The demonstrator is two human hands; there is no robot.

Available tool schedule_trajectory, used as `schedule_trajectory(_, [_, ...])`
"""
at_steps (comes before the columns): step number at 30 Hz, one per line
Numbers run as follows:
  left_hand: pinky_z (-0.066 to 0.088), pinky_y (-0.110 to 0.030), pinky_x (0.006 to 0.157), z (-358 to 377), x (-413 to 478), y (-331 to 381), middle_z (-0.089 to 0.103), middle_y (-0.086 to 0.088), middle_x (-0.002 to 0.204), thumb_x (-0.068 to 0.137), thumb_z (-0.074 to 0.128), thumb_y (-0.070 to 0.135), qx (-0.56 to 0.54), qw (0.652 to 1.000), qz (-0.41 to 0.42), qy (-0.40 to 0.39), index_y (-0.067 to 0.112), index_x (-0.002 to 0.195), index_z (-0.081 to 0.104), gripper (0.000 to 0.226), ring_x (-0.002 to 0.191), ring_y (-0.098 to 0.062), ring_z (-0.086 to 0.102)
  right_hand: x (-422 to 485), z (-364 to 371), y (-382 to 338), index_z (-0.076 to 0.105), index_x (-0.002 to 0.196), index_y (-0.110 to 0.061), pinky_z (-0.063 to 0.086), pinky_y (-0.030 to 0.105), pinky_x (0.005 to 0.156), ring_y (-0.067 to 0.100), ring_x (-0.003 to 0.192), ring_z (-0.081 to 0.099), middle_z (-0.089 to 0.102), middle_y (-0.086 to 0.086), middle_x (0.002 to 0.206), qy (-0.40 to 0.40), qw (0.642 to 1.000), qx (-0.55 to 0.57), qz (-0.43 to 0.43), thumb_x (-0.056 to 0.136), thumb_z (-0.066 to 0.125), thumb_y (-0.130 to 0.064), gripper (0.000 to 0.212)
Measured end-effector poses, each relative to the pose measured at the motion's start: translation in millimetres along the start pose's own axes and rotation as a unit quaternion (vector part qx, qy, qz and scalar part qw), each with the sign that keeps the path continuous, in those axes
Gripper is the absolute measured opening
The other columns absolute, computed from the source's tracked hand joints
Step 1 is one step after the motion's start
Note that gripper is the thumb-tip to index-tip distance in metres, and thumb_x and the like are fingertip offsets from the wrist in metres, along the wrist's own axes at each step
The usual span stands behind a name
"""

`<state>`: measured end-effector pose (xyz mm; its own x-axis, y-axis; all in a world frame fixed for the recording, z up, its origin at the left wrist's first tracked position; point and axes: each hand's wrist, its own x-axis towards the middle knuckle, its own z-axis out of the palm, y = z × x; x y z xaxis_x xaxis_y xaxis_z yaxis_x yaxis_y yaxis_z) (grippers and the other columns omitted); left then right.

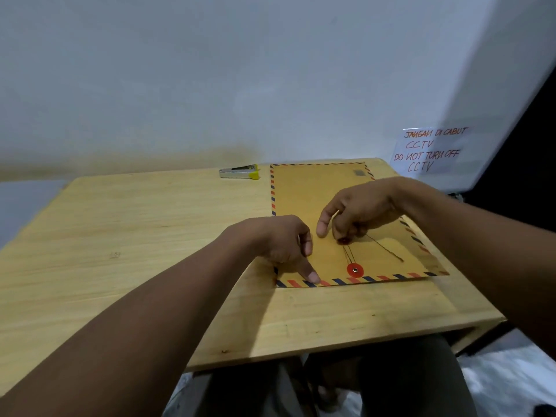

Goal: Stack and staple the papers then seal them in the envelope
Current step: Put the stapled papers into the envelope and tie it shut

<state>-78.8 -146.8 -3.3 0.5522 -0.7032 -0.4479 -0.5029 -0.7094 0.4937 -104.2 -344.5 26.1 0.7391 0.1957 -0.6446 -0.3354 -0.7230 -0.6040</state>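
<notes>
A brown envelope (313,200) with a red-and-blue striped border lies flat on the right half of the wooden table (135,236). Its flap is folded down. A thin string runs from the lower red button (355,269) up to a second red button under my right hand (361,212). That hand pinches the string between thumb and fingers just above the upper button. My left hand (282,242) rests on the envelope's near left corner, index finger pressing the striped edge. No loose papers are in sight.
A silver stapler (239,171) with a yellow tip lies at the table's far edge, left of the envelope. A handwritten paper notice (427,150) hangs on the white wall at the right. My legs show below the table's front edge.
</notes>
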Motion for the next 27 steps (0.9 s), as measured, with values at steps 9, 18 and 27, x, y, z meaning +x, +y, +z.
schedule_trajectory(9, [0.044,-0.030,0.070,-5,1,8,0.062,0.004,0.090,0.064,0.090,0.049,0.047,0.999,-0.015,-0.018,0.023,0.092,0.061,0.048,0.081,-0.015,0.053,13,-3,3,0.071,0.098,-0.009,0.051,0.027,0.064,0.015,0.075,0.067,0.072,0.005,0.078,0.082,0.990,-0.108,-0.047,0.083,0.074,-0.002,0.016])
schedule_trajectory(18, [0.042,-0.027,0.065,-7,-1,13,0.058,0.005,0.086,0.066,0.090,0.045,0.035,0.999,-0.026,-0.027,0.021,0.092,0.060,0.046,0.078,-0.014,0.050,17,6,20,0.071,0.093,-0.009,0.055,0.035,0.078,0.015,0.076,0.067,0.071,0.000,0.077,0.188,0.971,-0.084,-0.121,0.078,0.080,-0.005,0.018])
schedule_trajectory(27, [0.044,-0.028,0.068,-5,-1,12,0.061,0.004,0.092,0.063,0.091,0.046,0.031,0.999,-0.033,-0.024,0.022,0.093,0.061,0.049,0.083,-0.016,0.053,12,6,38,0.072,0.086,-0.012,0.048,0.029,0.071,0.014,0.069,0.055,0.059,0.000,0.070,0.225,0.967,-0.037,-0.110,0.080,0.078,-0.002,0.013])
